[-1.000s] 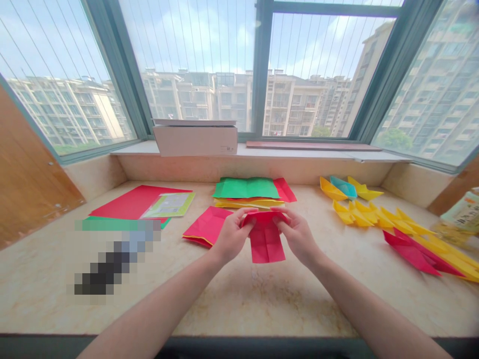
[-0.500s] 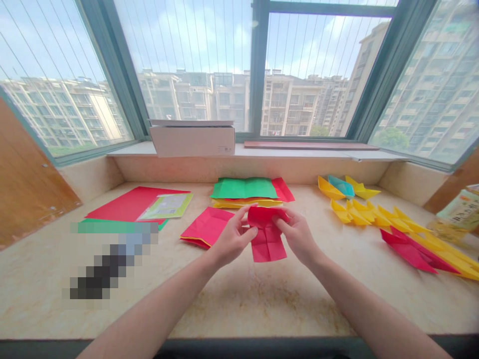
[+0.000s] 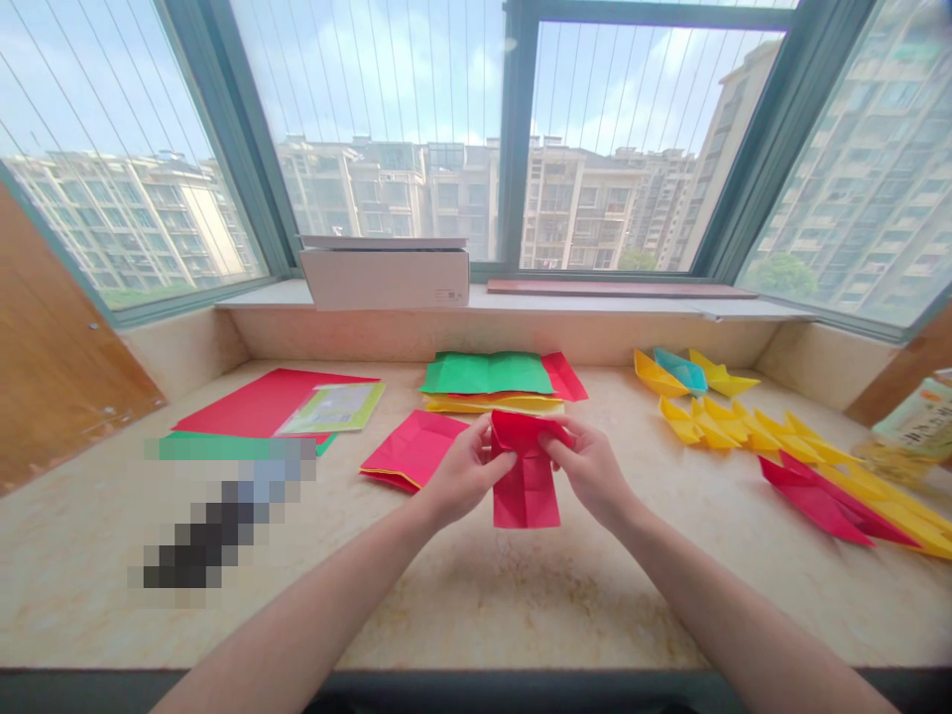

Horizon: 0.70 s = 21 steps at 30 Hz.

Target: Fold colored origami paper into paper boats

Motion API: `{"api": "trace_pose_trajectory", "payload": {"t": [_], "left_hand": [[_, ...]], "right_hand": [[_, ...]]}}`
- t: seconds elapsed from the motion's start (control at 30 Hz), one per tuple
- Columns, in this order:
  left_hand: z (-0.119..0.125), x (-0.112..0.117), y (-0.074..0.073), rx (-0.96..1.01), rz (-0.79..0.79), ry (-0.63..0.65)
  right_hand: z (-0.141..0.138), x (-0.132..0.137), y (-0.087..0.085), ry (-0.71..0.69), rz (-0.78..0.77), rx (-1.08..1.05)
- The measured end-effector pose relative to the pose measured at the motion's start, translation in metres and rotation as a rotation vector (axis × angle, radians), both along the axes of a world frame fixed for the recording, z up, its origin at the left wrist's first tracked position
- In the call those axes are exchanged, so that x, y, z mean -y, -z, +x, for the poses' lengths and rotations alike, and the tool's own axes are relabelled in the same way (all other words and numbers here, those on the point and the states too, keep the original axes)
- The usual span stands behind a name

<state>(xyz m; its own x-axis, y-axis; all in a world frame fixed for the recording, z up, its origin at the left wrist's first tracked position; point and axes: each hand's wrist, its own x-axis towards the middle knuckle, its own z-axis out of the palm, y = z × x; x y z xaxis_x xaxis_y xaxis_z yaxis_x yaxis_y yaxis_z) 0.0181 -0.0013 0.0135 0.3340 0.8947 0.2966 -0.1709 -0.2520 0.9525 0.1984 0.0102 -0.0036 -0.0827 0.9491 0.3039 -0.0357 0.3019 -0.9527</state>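
Observation:
Both my hands hold a folded red paper [image 3: 527,486] above the stone counter [image 3: 476,595]. My left hand [image 3: 462,474] pinches its upper left part with thumb and fingers. From the other side, my right hand [image 3: 587,466] pinches the upper right part. The top of the paper is opened into a pocket between my thumbs, and its lower part hangs down flat. Another folded red piece [image 3: 413,448] lies on the counter just left of my left hand.
A stack of green, yellow and red sheets [image 3: 491,382] lies behind my hands. Large red and green sheets with a leaflet [image 3: 275,409] are at the left. Several yellow, teal and red folded paper boats [image 3: 751,426] sit at the right. A white box [image 3: 385,273] stands on the windowsill.
My thumbs have pushed the top of the red paper open and then drawn it narrower, so the piece now hangs straighter. My hands stayed in the same place.

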Motion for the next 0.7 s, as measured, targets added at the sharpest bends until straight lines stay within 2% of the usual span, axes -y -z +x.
{"api": "trace_pose_trajectory", "payload": {"t": [0.13,0.27,0.4,0.53,0.7], "left_hand": [[-0.001,-0.004,0.001,-0.016,0.034,0.012],[0.000,-0.004,0.003,0.004,0.003,0.019],[0.000,-0.003,0.007,0.038,0.009,-0.035],[-0.002,-0.003,0.014,-0.055,0.140,-0.101],[-0.007,-0.004,0.019,-0.240,0.384,-0.176]], "right_hand": [[0.000,0.001,0.002,0.002,0.013,0.008],[0.000,0.000,0.002,0.015,0.005,-0.006],[0.001,-0.002,0.000,-0.007,-0.034,-0.052],[0.001,-0.002,-0.002,-0.034,-0.107,-0.119],[0.001,-0.002,-0.003,-0.051,-0.142,-0.150]]}}
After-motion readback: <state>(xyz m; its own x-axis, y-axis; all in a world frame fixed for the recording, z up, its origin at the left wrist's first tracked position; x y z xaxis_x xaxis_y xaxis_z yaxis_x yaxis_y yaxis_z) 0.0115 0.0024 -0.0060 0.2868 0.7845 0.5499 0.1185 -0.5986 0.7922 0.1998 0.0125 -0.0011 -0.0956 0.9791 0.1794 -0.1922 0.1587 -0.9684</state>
